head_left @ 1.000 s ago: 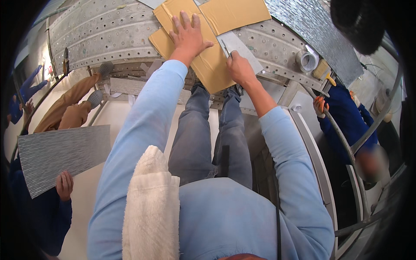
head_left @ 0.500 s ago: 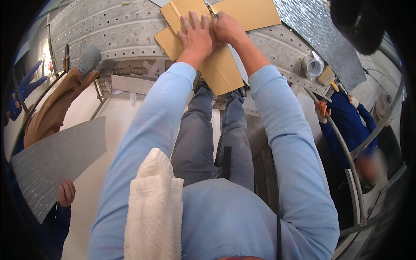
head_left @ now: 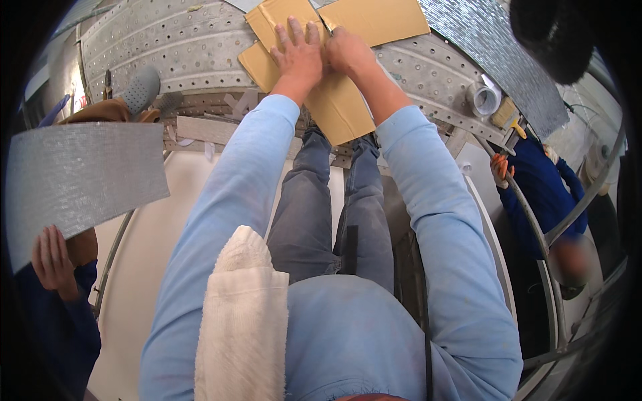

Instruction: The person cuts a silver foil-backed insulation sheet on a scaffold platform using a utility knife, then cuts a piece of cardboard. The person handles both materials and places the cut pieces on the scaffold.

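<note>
My left hand point(head_left: 299, 59) lies flat with fingers spread on a piece of brown cardboard point(head_left: 274, 17), pressing it down. Close beside it, my right hand point(head_left: 349, 53) is closed round a slim cutter knife point(head_left: 326, 25), of which only a dark bit shows past the fingers. The knife is at the edge between the pressed piece and the cardboard stretching right point(head_left: 384, 20). Another cardboard part point(head_left: 341, 115) extends toward me under my wrists, above my legs. How the cardboard parts join is hidden by my hands.
Perforated metal planks point(head_left: 194, 43) support the cardboard. A silvery sheet point(head_left: 481, 47), a tape roll point(head_left: 483, 100) and a brush point(head_left: 507, 117) are at right. At left, a person's hand point(head_left: 55, 260) holds another silvery sheet point(head_left: 93, 167). An orange-gloved hand point(head_left: 500, 168) grips a rail at right.
My right hand and the knife have shifted slightly toward me along the cardboard. At left, the other person's silvery sheet has risen and swung to a flatter angle. My left hand stays put.
</note>
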Available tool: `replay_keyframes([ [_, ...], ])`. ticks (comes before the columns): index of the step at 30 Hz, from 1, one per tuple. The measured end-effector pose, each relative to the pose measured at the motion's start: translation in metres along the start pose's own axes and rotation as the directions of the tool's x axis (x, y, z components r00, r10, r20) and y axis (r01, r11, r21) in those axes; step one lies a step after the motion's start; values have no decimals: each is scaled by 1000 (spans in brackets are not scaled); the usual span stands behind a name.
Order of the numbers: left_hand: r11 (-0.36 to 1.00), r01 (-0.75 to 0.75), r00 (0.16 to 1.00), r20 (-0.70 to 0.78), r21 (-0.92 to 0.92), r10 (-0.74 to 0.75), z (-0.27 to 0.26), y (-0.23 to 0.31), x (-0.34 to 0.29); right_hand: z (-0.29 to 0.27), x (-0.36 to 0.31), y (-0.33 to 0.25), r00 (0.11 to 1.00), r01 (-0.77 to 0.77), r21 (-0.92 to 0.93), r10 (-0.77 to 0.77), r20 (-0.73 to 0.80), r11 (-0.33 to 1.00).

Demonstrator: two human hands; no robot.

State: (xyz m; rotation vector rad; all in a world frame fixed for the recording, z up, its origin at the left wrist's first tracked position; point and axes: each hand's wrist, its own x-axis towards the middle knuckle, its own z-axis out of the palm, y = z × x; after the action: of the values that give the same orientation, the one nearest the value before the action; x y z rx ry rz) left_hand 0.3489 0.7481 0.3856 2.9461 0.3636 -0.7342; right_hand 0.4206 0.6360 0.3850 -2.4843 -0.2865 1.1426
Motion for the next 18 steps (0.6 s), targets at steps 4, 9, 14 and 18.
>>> replay_keyframes([
  [4, 994, -4, 998, 59, -106, 10, -17, 3, -6, -15, -32, -1, 995, -84, 59, 81, 59, 995],
  [9, 995, -19, 998, 58, -103, 25, -27, 5, -9, -12, -67, 14, 983, -164, 81, 157, 92, 983],
  [14, 995, -35, 999, 37, -92, 39, -26, 4, -11, 12, -90, 42, 980, -186, 113, 175, 99, 976],
  [18, 997, -33, 998, 49, -69, 36, -28, 5, -9, 17, -135, 68, 965, -241, 129, 224, 135, 962],
])
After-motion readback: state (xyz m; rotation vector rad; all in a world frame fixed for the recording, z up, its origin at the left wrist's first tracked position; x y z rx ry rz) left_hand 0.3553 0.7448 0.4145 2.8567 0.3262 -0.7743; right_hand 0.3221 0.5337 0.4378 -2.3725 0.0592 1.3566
